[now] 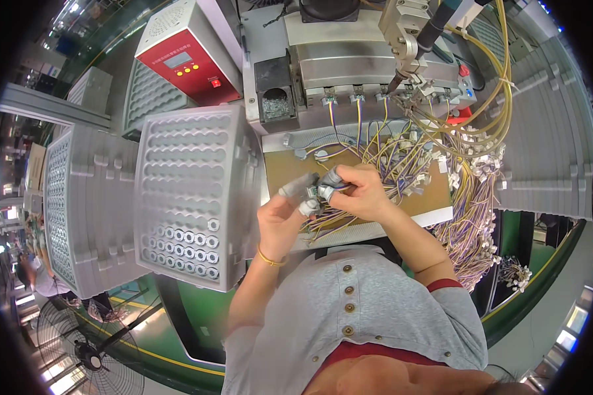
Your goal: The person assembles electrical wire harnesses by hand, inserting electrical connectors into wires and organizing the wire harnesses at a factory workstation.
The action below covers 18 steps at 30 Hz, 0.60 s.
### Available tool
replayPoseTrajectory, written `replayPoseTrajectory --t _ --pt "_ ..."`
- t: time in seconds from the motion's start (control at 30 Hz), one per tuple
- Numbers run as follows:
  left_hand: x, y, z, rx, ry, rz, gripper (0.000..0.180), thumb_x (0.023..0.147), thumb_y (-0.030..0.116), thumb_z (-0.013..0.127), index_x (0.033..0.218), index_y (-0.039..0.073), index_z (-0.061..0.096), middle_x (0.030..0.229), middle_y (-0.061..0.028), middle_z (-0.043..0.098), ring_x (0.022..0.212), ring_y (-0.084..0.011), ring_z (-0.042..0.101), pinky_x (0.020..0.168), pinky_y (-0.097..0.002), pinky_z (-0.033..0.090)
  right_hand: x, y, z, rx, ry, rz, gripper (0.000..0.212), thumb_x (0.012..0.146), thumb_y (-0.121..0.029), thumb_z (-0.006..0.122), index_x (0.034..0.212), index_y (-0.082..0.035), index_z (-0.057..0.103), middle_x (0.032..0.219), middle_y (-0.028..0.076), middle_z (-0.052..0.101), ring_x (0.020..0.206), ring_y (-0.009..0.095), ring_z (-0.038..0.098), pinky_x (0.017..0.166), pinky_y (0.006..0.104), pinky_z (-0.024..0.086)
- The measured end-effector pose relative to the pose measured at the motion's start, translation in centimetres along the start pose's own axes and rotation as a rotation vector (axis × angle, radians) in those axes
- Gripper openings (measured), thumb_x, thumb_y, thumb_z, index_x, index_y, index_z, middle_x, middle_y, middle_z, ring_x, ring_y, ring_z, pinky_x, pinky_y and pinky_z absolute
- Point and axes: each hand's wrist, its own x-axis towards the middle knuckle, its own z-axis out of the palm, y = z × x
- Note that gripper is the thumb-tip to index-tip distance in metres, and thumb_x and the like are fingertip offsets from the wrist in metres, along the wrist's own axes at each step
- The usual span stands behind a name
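Note:
My left hand (279,220) and my right hand (366,192) meet over the brown work board, with pale finger cots on several fingertips. Between their pinched fingers is a small dark green part (313,191); its exact kind is too small to make out. A thin wire seems to run from it into the right hand's grip. Just beyond the hands lies a heap of wire leads (392,158), yellow, purple and white, with small white connectors. Farther back, several leads hang from small boards (358,98) clamped along the front of a metal fixture (342,62).
Left of the board stands a grey tray (184,141) with rows of round metal parts near its front. Behind it is a red control box (190,62). A soldering-type head (402,72) with yellow tubes overhangs the fixture. More bundled leads (468,224) hang off the right edge.

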Motion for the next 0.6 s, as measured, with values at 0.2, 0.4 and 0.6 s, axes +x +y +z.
replayPoseTrajectory --t 0.2,0.4,0.6 --pt "0.5 0.7 1.4 0.494 0.046 0.359 0.035 0.073 -0.007 0.06 0.107 -0.001 0.055 0.11 -0.0121 0.055 0.09 -0.015 0.057 0.074 -0.0257 0.049 1.1 -1.2 -1.2 -0.124 -0.023 -0.139 0.01 0.063 -0.004 0.061 0.065 0.0 0.052 0.049 0.005 0.041 0.043 0.01 0.039 0.039 0.0244 0.031" --pt "1.1 -0.3 0.9 0.203 0.046 0.186 0.023 0.074 -0.005 0.061 0.097 -0.003 0.06 0.097 -0.0084 0.06 0.085 -0.0135 0.056 0.072 -0.023 0.046 1.1 -1.7 -1.1 -0.017 -0.169 0.055 0.008 0.065 -0.005 0.059 0.069 -0.001 0.053 0.049 0.005 0.043 0.043 0.01 0.04 0.041 0.0245 0.032" --pt "1.7 -0.4 0.4 -0.194 0.139 -0.057 0.015 0.08 0.003 0.055 0.095 -0.001 0.059 0.087 -0.0061 0.061 0.069 -0.0105 0.056 0.052 -0.0227 0.047 0.7 -0.2 0.1 0.069 -0.128 0.199 0.016 0.072 -0.007 0.059 0.085 0.0 0.056 0.066 0.004 0.058 0.057 0.006 0.05 0.051 0.0225 0.041"
